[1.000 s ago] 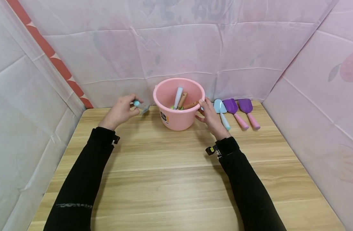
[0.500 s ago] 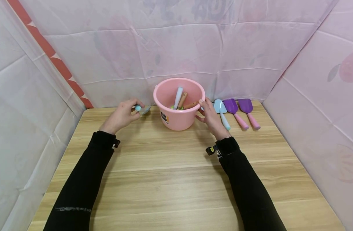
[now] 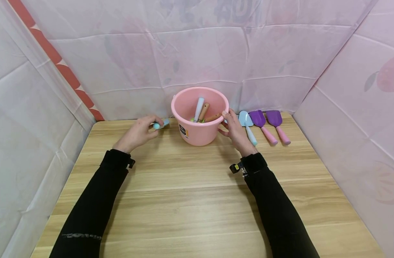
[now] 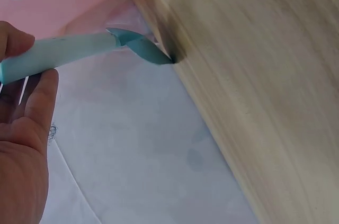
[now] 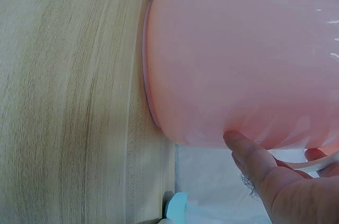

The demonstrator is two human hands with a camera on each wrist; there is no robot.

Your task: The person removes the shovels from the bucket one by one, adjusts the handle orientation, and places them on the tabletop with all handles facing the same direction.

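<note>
The left hand (image 3: 139, 132) is pinching a little trowel (image 4: 79, 50) by its handle, thumb on top and fingers curled under. The handle is pale teal, smooth and rounded at the end, and it runs into a darker teal blade that folds to a point. In the wrist view the blade tip sits right at the back edge of the table (image 3: 197, 200), against the pink sheet; I can't quite tell if it's actually touching the wood, that bit is blurry. From the head view you only see the rounded handle end poking out of the fist, just left of the bucket (image 3: 199, 115).

The bucket is glossy pink plastic, round, wider at the rim than the base, with a small blue and white label low on its side. It stands upright on the wood at the back middle of the table. Inside are a few tool handles leaning on the wall: a white one, two wooden ones, and something green at the bottom.

The right hand (image 3: 237, 133) grips the bucket's right side, thumb pressed flat on the wall and fingers hooked at the rim.

Right of it, three shovels lie side by side: a light blue one (image 3: 247, 126) and two purple ones (image 3: 269, 125) with pink handles.
</note>
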